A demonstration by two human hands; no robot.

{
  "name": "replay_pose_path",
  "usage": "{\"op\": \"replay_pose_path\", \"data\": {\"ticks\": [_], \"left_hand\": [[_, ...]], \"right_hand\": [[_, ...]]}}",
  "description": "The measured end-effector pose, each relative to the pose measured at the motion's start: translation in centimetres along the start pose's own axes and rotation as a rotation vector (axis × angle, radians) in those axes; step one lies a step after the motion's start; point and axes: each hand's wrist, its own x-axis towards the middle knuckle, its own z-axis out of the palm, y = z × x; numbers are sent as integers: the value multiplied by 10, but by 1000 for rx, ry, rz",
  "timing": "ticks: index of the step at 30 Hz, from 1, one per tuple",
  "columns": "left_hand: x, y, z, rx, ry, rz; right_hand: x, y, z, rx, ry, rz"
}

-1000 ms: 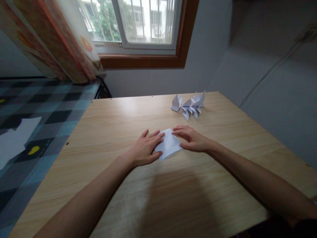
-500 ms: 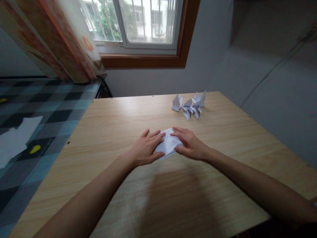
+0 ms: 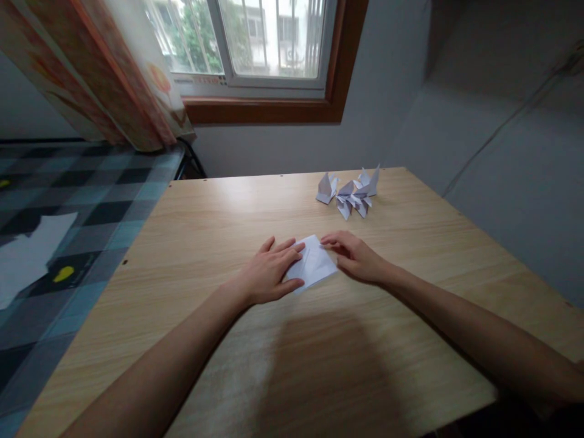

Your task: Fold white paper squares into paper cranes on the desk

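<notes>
A folded white sheet of paper point(image 3: 314, 265) lies flat near the middle of the wooden table point(image 3: 219, 207). My left hand point(image 3: 270, 272) rests palm down on the paper's left part, fingers stretched flat. My right hand point(image 3: 354, 258) is at the paper's right edge, with its fingers bent and their tips on the paper's far right corner. Neither hand lifts the paper off the table.
Several folded white paper figures point(image 3: 350, 193) stand at the table's far side. A bed with a checked cover point(image 3: 91, 201) and a white sheet point(image 3: 27, 255) lies to the left. A curtain point(image 3: 104, 79) and a window point(image 3: 260, 42) are behind. Grey walls close the right side.
My right hand slid down over the paper's right part half a second ago, then drew back to the far right corner with fingers bent. My left hand has stayed put.
</notes>
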Motion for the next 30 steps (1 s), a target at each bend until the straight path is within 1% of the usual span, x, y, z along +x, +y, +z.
{"op": "replay_pose_path", "data": {"ticks": [4,6,11,14,17,22,30], "left_hand": [[0,0,-1,-8,0,4],[0,0,0,-11,1,6],[0,0,-1,-16,-1,5],[0,2,-3,-18,-13,-3],[1,3,-4,-17,-15,-3],[1,3,-3,-15,-7,0],[1,3,-3,-11,-14,-4]], "right_hand": [[1,7,-3,-184,-67,43],[2,7,-4,-225,-92,66],[-1,6,-5,-208,-137,57],[-5,5,-5,-200,-194,60],[-8,0,-3,-233,-246,106],[-9,-8,0,-318,-275,244],[-9,-4,-8,-339,-356,265]]}}
